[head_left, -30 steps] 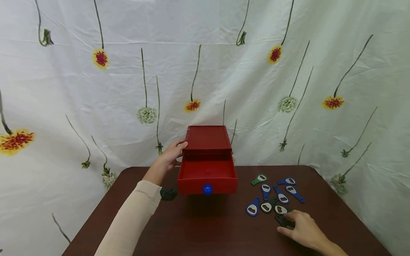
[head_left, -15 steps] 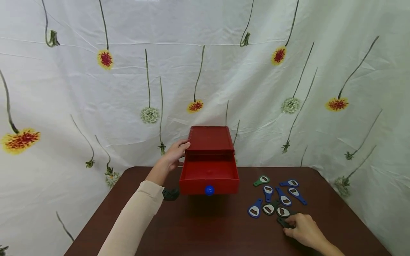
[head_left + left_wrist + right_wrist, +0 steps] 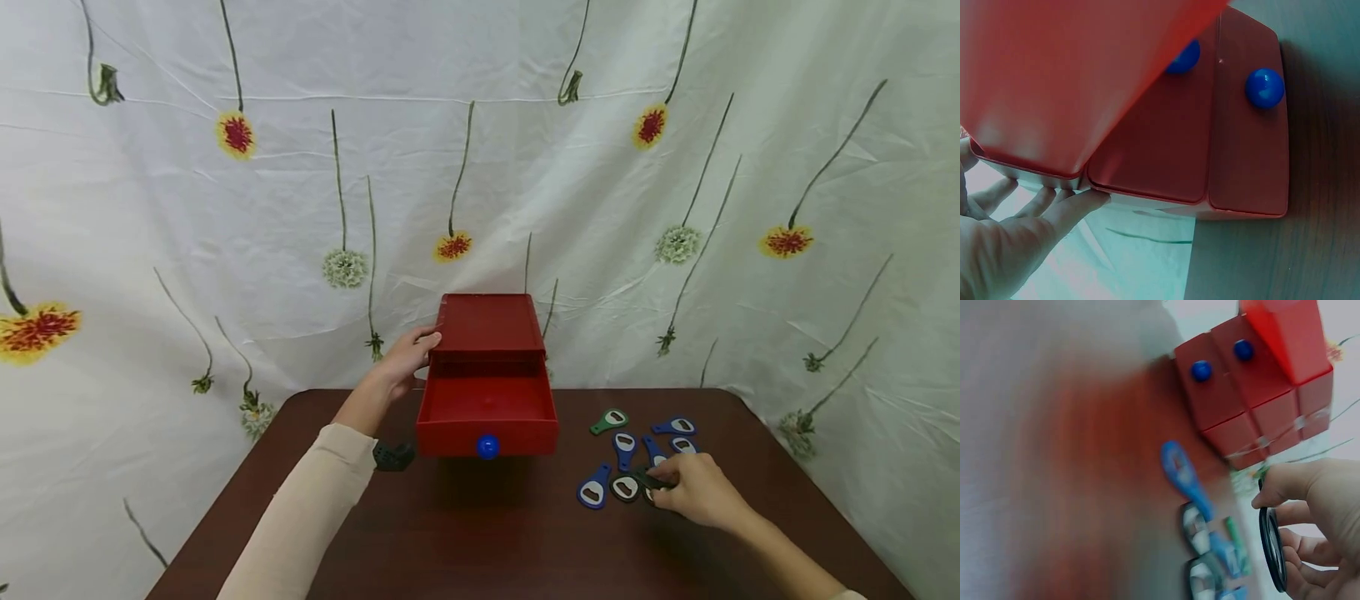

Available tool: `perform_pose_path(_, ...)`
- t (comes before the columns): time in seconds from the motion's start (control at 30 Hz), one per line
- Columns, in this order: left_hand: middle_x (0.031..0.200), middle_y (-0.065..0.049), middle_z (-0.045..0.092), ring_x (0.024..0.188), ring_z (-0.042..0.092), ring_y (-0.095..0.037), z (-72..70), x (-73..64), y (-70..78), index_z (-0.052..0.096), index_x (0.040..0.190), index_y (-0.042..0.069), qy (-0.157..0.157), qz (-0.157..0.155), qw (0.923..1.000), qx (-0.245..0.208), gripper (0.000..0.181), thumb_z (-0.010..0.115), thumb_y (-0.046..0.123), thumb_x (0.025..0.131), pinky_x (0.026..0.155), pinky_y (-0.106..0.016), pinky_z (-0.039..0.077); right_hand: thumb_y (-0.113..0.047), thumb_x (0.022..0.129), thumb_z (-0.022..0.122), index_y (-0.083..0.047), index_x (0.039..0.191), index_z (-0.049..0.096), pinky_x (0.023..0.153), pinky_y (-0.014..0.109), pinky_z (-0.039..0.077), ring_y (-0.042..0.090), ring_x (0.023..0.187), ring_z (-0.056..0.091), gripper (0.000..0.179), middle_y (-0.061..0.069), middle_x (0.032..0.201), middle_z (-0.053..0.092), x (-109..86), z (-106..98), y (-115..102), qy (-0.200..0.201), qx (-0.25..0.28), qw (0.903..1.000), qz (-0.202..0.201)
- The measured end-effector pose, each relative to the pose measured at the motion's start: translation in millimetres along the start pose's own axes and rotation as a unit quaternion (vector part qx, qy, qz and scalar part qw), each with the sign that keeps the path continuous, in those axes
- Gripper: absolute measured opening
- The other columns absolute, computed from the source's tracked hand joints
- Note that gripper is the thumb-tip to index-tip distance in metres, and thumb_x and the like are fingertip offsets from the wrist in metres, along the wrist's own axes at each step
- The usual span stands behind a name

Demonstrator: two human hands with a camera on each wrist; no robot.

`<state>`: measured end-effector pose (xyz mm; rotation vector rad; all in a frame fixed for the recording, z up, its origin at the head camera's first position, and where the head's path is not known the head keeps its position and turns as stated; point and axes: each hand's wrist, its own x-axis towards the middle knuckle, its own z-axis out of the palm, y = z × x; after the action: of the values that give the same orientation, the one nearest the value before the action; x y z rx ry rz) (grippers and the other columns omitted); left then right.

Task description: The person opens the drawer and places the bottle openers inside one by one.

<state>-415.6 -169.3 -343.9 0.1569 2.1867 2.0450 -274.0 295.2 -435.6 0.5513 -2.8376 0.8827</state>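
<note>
Toward the right edge of the tabletop (image 3: pixel 480 533), the right hand (image 3: pixel 701 493) pinches a black bottle opener (image 3: pixel 1272 550) between thumb and fingers; a blue bottle opener (image 3: pixel 593 488) lies nearby; near the far edge's middle, the left hand (image 3: pixel 403 364), fingers spread, touches the side of a red drawer box (image 3: pixel 487 323), its top drawer (image 3: pixel 457 438) open.

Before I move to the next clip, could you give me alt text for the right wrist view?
The right hand pinches a black opener. Blurred openers in blue, black and green lie on the table, near a red box with blue knobs and its top drawer open.
</note>
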Motion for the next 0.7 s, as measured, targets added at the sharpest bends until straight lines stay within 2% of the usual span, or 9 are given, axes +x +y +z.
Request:
perform_pose_path(0.27, 0.161, -0.016, 0.034, 0.147, 0.034, -0.040, -4.1, -2.6, -1.1, 0.030, 0.162, 0.016, -0.003, -0.003, 1.0000, -0.003, 0.057, 0.048, 0.035, 0.112, 0.101, -0.067, 0.043, -0.011, 0.084, 0.082, -0.001, 0.106, 0.080, 0.058, 0.028, 0.051, 0.011, 0.074, 0.066, 0.024, 0.003, 0.095, 0.075, 44.2, -30, -36, -0.004, -0.002, 0.9982, -0.059)
perform_pose_path(0.4, 0.162, -0.016, 0.033, 0.147, 0.034, -0.041, -6.2, -1.8, 0.0, 0.030, 0.163, 0.016, -0.004, 0.003, 1.0000, -0.007, 0.057, 0.048, 0.035, 0.112, 0.102, -0.068, 0.041, -0.011, 0.087, 0.079, 0.001, 0.111, 0.078, 0.052, 0.029, 0.043, 0.013, 0.058, 0.055, 0.027, 0.005, 0.095, 0.075, 72.0, -43, -63, -0.012, -0.001, 0.9971, -0.075)
perform_pose_path(0.5, 0.162, -0.016, 0.033, 0.147, 0.033, -0.041, -5.9, -1.8, 0.9, 0.030, 0.163, 0.015, -0.004, 0.006, 1.0000, -0.006, 0.058, 0.049, 0.035, 0.112, 0.103, -0.068, 0.041, -0.012, 0.089, 0.077, 0.001, 0.114, 0.078, 0.056, 0.031, 0.044, 0.014, 0.062, 0.055, 0.029, 0.006, 0.098, 0.073, 91.8, -50, -83, -0.017, -0.002, 0.9967, -0.080)
perform_pose_path(0.63, 0.162, -0.016, 0.032, 0.148, 0.032, -0.041, -3.6, -2.8, 0.9, 0.030, 0.163, 0.015, -0.006, 0.000, 1.0000, -0.005, 0.058, 0.049, 0.035, 0.112, 0.103, -0.068, 0.040, -0.014, 0.088, 0.078, 0.000, 0.113, 0.079, 0.066, 0.034, 0.052, 0.018, 0.081, 0.066, 0.028, 0.005, 0.097, 0.070, 116.5, -55, -108, -0.004, -0.008, 0.9947, -0.103)
perform_pose_path(0.7, 0.162, -0.016, 0.033, 0.148, 0.032, -0.041, -2.4, -3.6, 0.1, 0.030, 0.162, 0.015, -0.007, -0.003, 0.9999, -0.006, 0.057, 0.049, 0.035, 0.112, 0.104, -0.068, 0.040, -0.013, 0.088, 0.078, 0.000, 0.111, 0.079, 0.064, 0.034, 0.052, 0.020, 0.077, 0.067, 0.027, 0.004, 0.091, 0.069, 128.7, -55, -120, -0.003, -0.001, 0.9934, -0.115)
